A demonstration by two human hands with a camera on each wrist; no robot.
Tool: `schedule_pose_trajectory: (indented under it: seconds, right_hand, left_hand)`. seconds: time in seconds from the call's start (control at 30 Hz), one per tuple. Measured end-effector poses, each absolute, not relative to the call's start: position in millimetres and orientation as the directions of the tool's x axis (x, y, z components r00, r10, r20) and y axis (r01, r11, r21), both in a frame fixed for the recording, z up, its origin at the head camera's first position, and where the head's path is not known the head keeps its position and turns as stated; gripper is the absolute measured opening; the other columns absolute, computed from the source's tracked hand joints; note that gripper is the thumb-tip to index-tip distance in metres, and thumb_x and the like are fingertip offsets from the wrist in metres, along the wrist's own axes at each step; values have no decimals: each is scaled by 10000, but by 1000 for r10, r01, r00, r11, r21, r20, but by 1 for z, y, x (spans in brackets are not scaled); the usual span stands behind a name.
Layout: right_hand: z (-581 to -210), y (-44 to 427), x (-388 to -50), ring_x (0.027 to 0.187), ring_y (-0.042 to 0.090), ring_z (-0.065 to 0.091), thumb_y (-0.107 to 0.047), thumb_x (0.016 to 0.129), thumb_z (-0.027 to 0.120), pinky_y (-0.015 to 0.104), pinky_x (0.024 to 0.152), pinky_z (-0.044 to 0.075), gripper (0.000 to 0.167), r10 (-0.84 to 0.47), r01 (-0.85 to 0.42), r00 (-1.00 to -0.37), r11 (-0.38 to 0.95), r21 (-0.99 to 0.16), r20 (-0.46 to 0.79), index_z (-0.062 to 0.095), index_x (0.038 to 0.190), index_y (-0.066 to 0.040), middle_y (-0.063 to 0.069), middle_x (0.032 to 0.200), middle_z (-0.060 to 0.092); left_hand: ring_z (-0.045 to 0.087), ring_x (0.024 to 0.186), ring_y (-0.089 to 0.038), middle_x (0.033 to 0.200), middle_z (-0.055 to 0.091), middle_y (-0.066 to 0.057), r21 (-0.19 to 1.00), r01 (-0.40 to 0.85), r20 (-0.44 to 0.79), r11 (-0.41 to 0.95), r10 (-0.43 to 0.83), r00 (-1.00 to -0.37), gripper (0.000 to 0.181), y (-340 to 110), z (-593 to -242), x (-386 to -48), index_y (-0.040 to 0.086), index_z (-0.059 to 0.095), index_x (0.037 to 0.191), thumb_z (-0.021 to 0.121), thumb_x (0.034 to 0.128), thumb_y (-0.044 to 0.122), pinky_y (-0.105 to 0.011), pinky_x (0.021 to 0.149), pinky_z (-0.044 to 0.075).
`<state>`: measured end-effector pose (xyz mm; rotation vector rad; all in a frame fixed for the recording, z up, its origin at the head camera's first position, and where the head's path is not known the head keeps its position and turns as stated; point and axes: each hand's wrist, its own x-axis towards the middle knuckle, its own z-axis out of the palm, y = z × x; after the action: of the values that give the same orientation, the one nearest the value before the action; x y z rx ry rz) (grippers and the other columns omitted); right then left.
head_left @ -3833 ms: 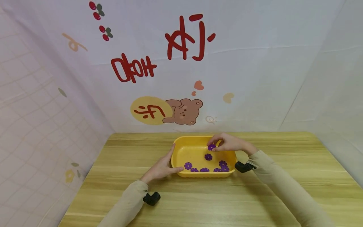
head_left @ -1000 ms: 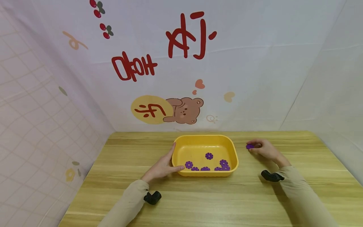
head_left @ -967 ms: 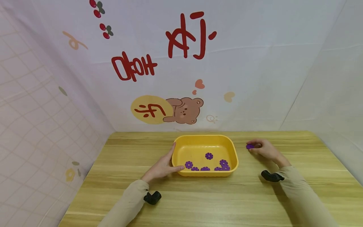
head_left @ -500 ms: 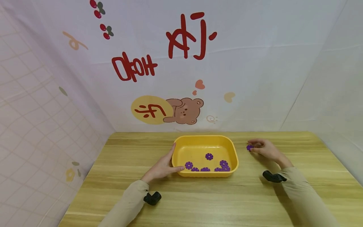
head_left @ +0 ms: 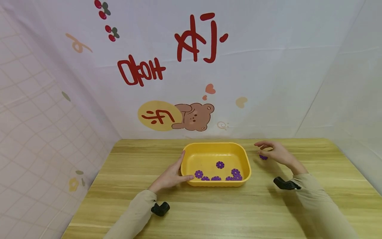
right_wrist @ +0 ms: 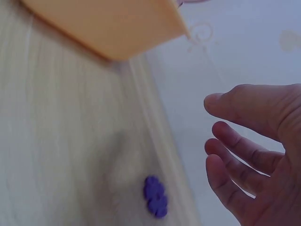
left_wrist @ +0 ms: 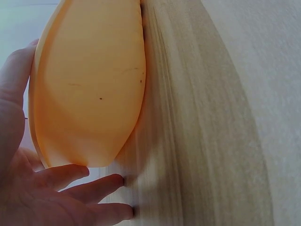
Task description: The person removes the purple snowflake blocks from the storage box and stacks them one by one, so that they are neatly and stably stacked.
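A yellow plastic basin [head_left: 215,183] sits on the table, with several purple snowflake building discs [head_left: 220,165] inside, mostly along its near side. My left hand [head_left: 169,177] holds the basin's left end, its thumb over the near rim and the other fingers along the outer wall. In the left wrist view those fingers spread beside the wall. Right of the basin, my right hand [head_left: 276,153] hovers with nothing between its fingers. Under it, two purple snowflake discs [right_wrist: 155,197] lie overlapping on the table, partly covered by the fingers in the head view.
The wooden table [head_left: 191,212] ends at the back against a white cloth wall [head_left: 268,83] printed with a bear, hearts and red characters. Black devices [head_left: 161,209] are strapped to both wrists.
My right hand carried a purple disc out of the basin to the right, put it on the table and let go. Now it has lifted and shifted slightly left. My left hand stays put.
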<state>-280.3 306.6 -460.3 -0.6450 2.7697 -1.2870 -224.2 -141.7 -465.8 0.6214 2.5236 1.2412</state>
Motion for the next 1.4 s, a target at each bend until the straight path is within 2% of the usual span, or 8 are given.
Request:
schedule_pose_trajectory:
  seconds: [0.23, 0.47, 0.83, 0.97, 1.13, 1.4]
  right_hand:
    - [-445, 290, -281, 1062, 394, 571, -13, 922, 633, 422, 847, 517, 299, -451, -434, -871, 521, -736, 194, 619, 1219, 18, 201, 1192, 616]
    - [-431, 273, -277, 1065, 390, 574, 18, 905, 645, 337, 839, 530, 312, -483, -463, -848, 469, -752, 221, 614, 1215, 36, 213, 1210, 596]
    - [-410, 247, -280, 1084, 355, 595, -53, 933, 640, 427, 868, 522, 305, -561, -480, -811, 470, -741, 169, 620, 1232, 5, 212, 1221, 602]
    - [-406, 237, -285, 1082, 347, 599, -25, 931, 631, 416, 883, 515, 301, -606, -498, -780, 450, -741, 156, 625, 1230, 10, 197, 1206, 620]
    - [-404, 226, -294, 1076, 345, 600, -9, 927, 630, 374, 888, 508, 306, -640, -489, -760, 446, -749, 115, 626, 1232, 16, 216, 1181, 630]
    - [-408, 212, -307, 1040, 416, 605, 34, 916, 622, 366, 861, 530, 291, -697, -496, -711, 405, -768, 91, 618, 1202, 87, 261, 1162, 623]
  left_hand:
    - [180, 1426, -313, 1590, 95, -126, 788, 256, -52, 560, 475, -878, 1044, -142, -466, -223, 104, -13, 1557, 735, 870, 347, -457, 1136, 172]
    - [172, 1429, -307, 1591, 91, -127, 795, 257, -51, 550, 482, -875, 1055, -142, -466, -224, 94, -15, 1555, 734, 865, 371, -453, 1137, 168]
    - [180, 1424, -331, 1587, 106, -156, 800, 256, -45, 543, 480, -876, 1035, -142, -468, -225, 86, -5, 1555, 729, 875, 350, -471, 1133, 177]
    - [176, 1422, -355, 1584, 109, -176, 805, 258, -39, 534, 482, -875, 1025, -142, -466, -224, 73, -3, 1553, 726, 881, 332, -495, 1128, 176]
    - [182, 1424, -331, 1587, 105, -158, 801, 259, -46, 540, 487, -872, 1043, -143, -466, -225, 90, -12, 1556, 728, 873, 362, -471, 1132, 182]
    - [184, 1426, -306, 1591, 97, -124, 794, 258, -52, 550, 484, -874, 1058, -143, -467, -225, 109, -15, 1558, 731, 863, 392, -450, 1135, 181]
